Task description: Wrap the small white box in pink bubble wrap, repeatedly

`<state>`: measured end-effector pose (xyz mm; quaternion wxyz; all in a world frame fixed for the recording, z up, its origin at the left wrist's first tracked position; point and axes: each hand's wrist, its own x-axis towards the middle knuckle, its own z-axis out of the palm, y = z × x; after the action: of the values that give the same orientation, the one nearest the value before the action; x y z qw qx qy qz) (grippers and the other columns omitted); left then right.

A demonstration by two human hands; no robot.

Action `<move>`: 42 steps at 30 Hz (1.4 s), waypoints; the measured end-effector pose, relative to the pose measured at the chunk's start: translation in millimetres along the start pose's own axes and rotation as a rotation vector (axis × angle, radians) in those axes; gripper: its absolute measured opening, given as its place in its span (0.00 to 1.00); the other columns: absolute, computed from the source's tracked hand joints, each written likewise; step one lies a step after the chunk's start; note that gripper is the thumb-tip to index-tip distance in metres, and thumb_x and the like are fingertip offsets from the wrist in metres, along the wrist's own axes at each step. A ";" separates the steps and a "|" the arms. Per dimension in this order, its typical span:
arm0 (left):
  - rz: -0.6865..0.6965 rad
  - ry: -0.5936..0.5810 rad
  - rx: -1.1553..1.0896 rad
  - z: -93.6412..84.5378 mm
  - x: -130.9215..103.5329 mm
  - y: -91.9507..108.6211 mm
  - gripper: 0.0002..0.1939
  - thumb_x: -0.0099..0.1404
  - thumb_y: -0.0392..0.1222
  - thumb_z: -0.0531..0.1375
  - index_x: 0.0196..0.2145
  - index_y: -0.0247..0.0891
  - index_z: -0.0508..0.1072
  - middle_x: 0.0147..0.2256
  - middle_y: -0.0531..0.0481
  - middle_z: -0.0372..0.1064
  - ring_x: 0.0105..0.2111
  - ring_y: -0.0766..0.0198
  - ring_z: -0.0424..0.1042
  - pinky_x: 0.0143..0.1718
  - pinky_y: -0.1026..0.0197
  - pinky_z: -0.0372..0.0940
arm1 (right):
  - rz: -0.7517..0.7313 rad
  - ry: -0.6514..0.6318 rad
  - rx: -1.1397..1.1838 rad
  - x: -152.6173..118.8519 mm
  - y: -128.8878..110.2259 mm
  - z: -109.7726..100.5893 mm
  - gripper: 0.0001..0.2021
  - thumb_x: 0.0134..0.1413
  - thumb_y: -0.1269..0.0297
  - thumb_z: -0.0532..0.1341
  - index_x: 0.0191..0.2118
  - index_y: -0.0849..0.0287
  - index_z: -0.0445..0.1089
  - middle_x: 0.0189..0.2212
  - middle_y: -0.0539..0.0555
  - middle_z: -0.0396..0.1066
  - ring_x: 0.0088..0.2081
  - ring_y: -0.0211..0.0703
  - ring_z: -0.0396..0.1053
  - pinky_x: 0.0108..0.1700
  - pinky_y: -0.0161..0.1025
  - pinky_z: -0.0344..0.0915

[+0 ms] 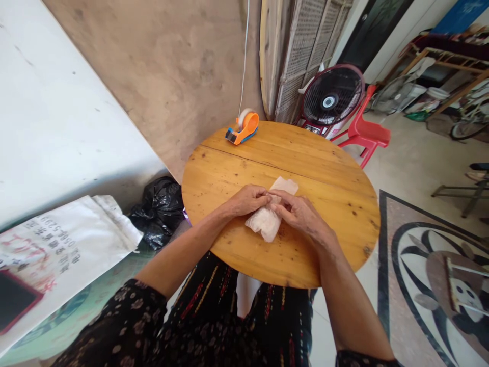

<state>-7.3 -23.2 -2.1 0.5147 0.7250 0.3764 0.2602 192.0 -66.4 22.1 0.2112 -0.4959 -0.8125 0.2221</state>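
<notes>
Both hands meet over a crumpled whitish, semi-see-through wrapping sheet [264, 223] near the middle of the round wooden table [324, 153]. My left hand [248, 200] grips it from the left, thumb and fingers closed at its middle. From the right, my right hand [296, 210] has its fingers curled over the same bundle, touching the left fingertips. A flat end of the sheet sticks out beyond the fingers, and a bunched end hangs toward me. Whether anything is wrapped inside, I cannot tell.
An orange tape dispenser [244, 128] stands at the table's far left edge. Black plastic bags [162, 209] and a white sack [72, 239] lie to the left. Beyond the table are a large fan [332, 97] and a red chair [369, 130]. A wooden board [171, 66] leans behind.
</notes>
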 end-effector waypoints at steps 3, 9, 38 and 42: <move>-0.006 -0.005 -0.035 1.1 -0.2 0.4 0.13 0.60 0.48 0.56 0.25 0.36 0.64 0.23 0.57 0.57 0.23 0.71 0.56 0.24 0.67 0.50 | 0.018 0.020 -0.054 0.7 2.4 1.9 0.22 0.61 0.57 0.57 0.59 0.54 0.68 0.28 0.50 0.75 0.27 0.40 0.67 0.32 0.36 0.59; -0.017 -0.014 -0.050 1.6 0.3 -2.1 0.13 0.60 0.49 0.58 0.28 0.35 0.68 0.24 0.56 0.62 0.25 0.70 0.60 0.25 0.67 0.54 | 0.007 0.085 -0.085 2.1 7.0 4.2 0.14 0.59 0.61 0.58 0.48 0.56 0.74 0.30 0.52 0.77 0.27 0.39 0.67 0.32 0.37 0.59; -0.077 0.007 -0.038 -3.7 -1.5 0.5 0.09 0.65 0.43 0.53 0.31 0.36 0.67 0.21 0.57 0.58 0.20 0.71 0.58 0.22 0.67 0.54 | -0.079 -0.095 0.056 -3.2 -7.6 -1.9 0.19 0.67 0.53 0.52 0.55 0.51 0.73 0.52 0.54 0.75 0.50 0.51 0.74 0.53 0.47 0.65; -0.076 0.008 -0.010 -3.7 -0.9 1.9 0.09 0.65 0.42 0.52 0.32 0.35 0.68 0.22 0.57 0.59 0.20 0.71 0.59 0.22 0.67 0.55 | -0.113 -0.095 0.074 -3.2 -7.2 -2.2 0.19 0.67 0.54 0.52 0.57 0.48 0.71 0.56 0.53 0.73 0.54 0.52 0.71 0.55 0.48 0.64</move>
<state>-10.2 -22.3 1.0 0.5264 0.7066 0.4042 0.2454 189.5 -71.9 27.5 0.2026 -0.4302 -0.8395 0.2629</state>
